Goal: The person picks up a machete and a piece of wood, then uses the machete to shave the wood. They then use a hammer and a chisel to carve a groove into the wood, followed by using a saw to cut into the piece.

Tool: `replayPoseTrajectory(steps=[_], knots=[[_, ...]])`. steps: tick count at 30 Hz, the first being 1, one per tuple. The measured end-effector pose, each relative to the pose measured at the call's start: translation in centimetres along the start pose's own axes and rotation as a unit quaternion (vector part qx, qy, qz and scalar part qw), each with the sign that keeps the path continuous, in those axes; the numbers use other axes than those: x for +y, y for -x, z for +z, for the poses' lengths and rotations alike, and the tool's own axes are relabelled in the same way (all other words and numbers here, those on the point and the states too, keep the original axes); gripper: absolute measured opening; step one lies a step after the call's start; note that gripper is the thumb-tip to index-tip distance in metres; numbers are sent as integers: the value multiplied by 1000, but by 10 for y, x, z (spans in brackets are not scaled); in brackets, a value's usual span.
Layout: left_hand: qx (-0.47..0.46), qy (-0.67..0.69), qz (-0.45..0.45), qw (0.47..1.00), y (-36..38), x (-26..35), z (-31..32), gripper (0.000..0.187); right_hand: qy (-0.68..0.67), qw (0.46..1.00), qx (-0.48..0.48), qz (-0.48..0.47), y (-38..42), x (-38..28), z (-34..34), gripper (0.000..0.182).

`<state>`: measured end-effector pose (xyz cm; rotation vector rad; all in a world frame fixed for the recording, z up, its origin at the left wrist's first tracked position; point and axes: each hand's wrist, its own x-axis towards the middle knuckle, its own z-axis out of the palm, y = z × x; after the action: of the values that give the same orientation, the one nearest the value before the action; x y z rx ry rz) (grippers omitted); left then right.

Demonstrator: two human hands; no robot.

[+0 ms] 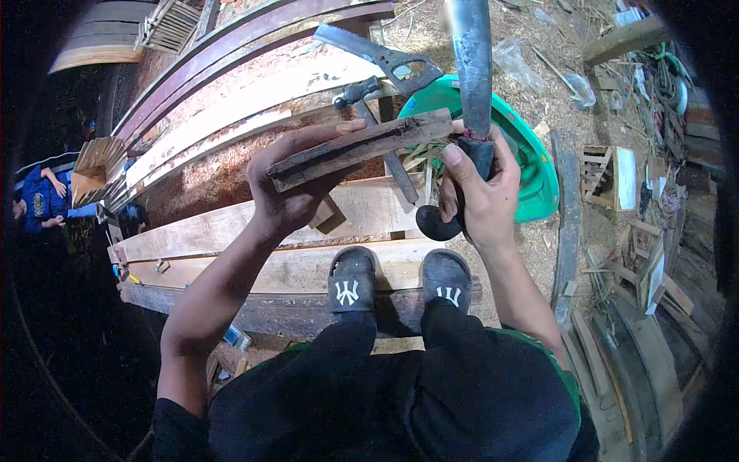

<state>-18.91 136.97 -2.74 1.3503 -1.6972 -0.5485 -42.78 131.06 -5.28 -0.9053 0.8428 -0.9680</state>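
Observation:
My left hand [281, 173] is closed around a short, dark-edged wooden block [362, 148], held up slantwise in front of me. My right hand [490, 192] grips the black handle of a machete [471, 69], its broad blade pointing away from me. The block's far end meets my right hand close to the base of the blade. Below the block lies a hammer [399, 179], its shaft partly hidden by the wood. A handsaw [402, 71] with a dark grip rests just beyond the hammer.
My sandalled feet [352, 281] stand on long wooden planks [231, 273]. A green plastic item [531, 173] lies behind my right hand. Wood scraps and small wooden frames [612, 177] litter the ground at right. Another person [45, 196] is at far left.

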Motion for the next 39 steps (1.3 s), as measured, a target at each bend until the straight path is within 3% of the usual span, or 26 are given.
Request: replayPoseTrajectory(steps=[23, 29, 31, 33, 39], knots=[[-12, 13, 65, 998, 1, 0, 0, 36, -3, 1000, 15, -11, 7, -4, 0, 22], [59, -14, -19, 998, 12, -4, -3, 40, -134, 989, -31, 56, 10, -4, -15, 30], [133, 49, -72, 987, 12, -7, -2, 38, -218, 970, -65, 82, 12, -2, -19, 33], [113, 37, -47, 992, 9, -9, -7, 35, -225, 968, -79, 83, 15, 3, -23, 33], [149, -12, -85, 985, 6, -5, -8, 28, -264, 950, -145, 80, 20, 9, -29, 35]])
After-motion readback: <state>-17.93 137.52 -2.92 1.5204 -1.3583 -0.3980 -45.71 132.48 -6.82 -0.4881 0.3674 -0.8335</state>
